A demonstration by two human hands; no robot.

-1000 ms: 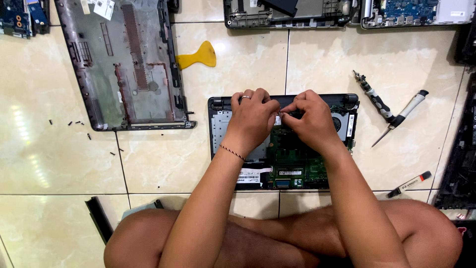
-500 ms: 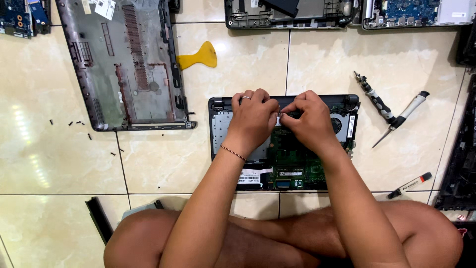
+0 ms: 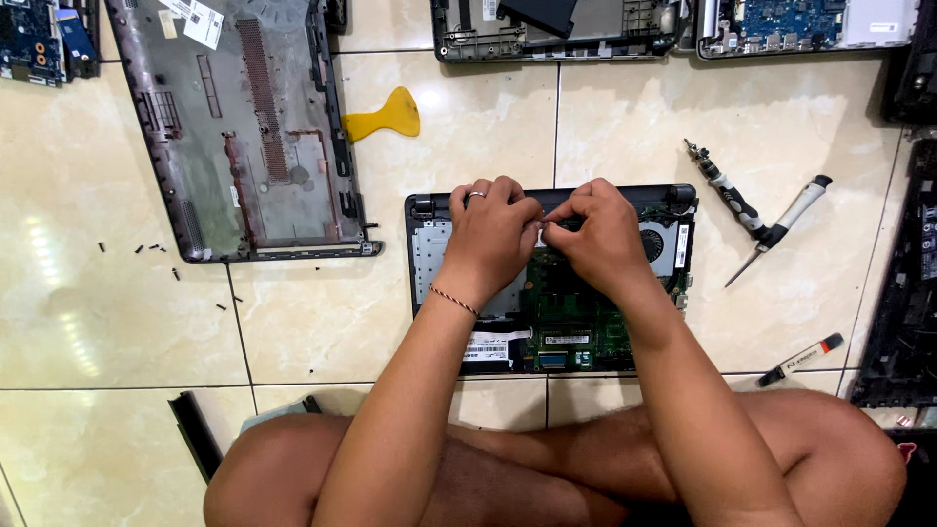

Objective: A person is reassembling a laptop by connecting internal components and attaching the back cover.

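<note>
nothing has moved since before: left hand (image 3: 493,239) and right hand (image 3: 597,239) stay pinched, fingertips together, over the open laptop (image 3: 586,322) at frame centre; what each grip holds is too small to tell.

Bare left hand (image 3: 490,232) and bare right hand (image 3: 597,234): fingertips drew very slightly closer together over the far edge of the opened black laptop base with green circuit board (image 3: 576,317). Shift was barely perceptible.

Floor (image 3: 117,322) of glossy cream tiles, thin dark grout lines; overhead light glare on left tiles. No walls visible.
</note>
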